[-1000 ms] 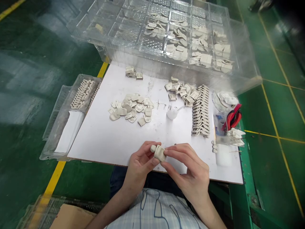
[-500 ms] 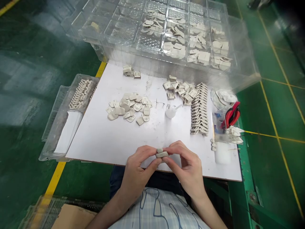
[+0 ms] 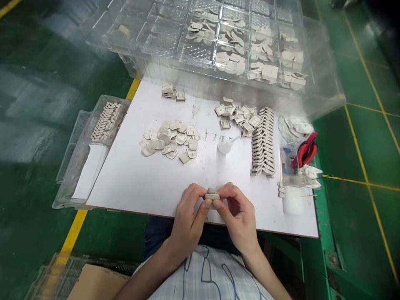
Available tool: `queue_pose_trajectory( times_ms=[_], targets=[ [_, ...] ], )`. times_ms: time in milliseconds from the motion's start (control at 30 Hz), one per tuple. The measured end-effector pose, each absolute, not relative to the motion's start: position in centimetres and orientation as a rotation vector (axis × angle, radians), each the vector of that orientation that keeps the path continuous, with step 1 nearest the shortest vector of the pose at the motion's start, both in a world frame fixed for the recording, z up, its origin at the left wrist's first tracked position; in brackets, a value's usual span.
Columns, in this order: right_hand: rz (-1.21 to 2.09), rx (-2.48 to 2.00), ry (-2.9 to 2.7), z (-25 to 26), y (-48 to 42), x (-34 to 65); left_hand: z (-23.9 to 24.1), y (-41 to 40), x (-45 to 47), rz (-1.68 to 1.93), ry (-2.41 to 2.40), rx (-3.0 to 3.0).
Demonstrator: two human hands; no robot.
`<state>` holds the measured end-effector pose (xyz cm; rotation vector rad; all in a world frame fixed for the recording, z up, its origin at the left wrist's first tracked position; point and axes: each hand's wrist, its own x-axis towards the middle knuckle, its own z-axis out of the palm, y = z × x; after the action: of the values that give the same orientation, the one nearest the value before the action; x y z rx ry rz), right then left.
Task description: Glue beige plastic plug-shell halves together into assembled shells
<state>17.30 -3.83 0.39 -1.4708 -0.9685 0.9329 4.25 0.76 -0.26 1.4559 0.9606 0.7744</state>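
Between my two hands, over the front edge of the white board, is a small beige plastic part that looks like two pieces laid together. My left hand pinches its left side between thumb and fingers. On its right side, my right hand grips it the same way. A pile of loose rounded beige pieces lies beyond my left hand. Farther off to the right are a heap of square beige pieces and a stacked row of joined beige parts.
A clear compartment tray with beige pieces spans the back. At left stands a clear plastic box holding a row of parts. A small white cup stands mid-board. Red-handled pliers and a white container are at right.
My hands have drawn slightly closer together, the right one shifting left. The beige part has risen a little and turned between my fingers. Piles on the board stay as they were.
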Motion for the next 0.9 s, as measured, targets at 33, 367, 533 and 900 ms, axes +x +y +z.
queue_pose_trajectory(
  times_ms=[33, 367, 533, 900],
  targets=[
    [0.974, -1.475, -0.962, 0.3, -3.7, 17.4, -0.3, 0.9, 4.3, 0.769, 0.967, 1.479],
    [1.079, -1.508, -0.839, -0.8, -3.2, 17.5, -1.4, 1.6, 4.8, 0.765, 1.048, 1.659],
    [1.072, -1.437, -0.835, -1.2, -3.3, 17.6, -0.9, 2.0, 4.7, 0.731, 1.049, 1.644],
    [1.074, -1.338, -0.867, -2.1, -3.2, 17.7, -1.6, 2.2, 4.0, 0.815, 0.944, 1.666]
  ],
)
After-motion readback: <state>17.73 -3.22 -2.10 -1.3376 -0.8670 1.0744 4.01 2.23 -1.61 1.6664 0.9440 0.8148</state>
